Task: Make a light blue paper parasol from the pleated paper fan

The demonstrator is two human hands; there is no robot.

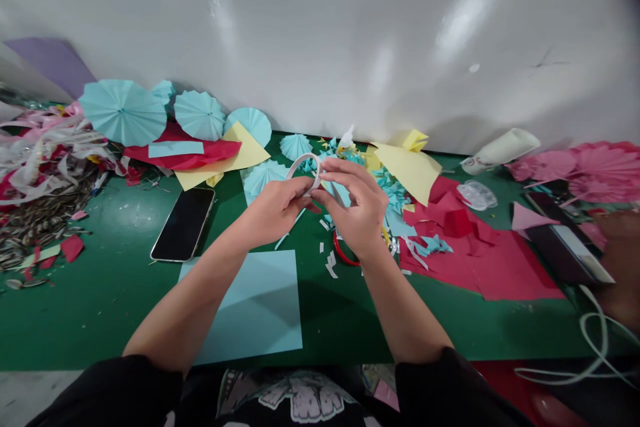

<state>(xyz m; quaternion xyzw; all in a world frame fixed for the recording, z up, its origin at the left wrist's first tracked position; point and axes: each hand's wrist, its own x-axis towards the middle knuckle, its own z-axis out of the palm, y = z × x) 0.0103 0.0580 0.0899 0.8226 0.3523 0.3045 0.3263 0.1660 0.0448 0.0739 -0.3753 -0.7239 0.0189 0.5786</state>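
Above the middle of the table, my left hand (pixel 280 210) grips a narrow white roll of tape (pixel 300 165) by its lower edge, thumb against the ring. My right hand (pixel 356 203) is at the roll's right side, its thumb and curved fingertips closed on the rim. A sheet of light blue paper (pixel 255 303) lies flat below my left forearm. Pleated light blue paper fans (pixel 267 177) are just behind the hands. Partly behind my right hand, the red handle of what look like scissors (pixel 345 252) shows among small white paper scraps (pixel 331 265).
A phone (pixel 184 223) lies left of my arms, beside a heap of ribbons (pixel 50 153) and sunflower seeds (pixel 35 223). Red paper (pixel 515 267) covers the right side. Beyond it are a cup on its side (pixel 500 150), pink fans (pixel 590 170) and a white cable (pixel 600 340). A grey wall (pixel 320 33) stands behind.
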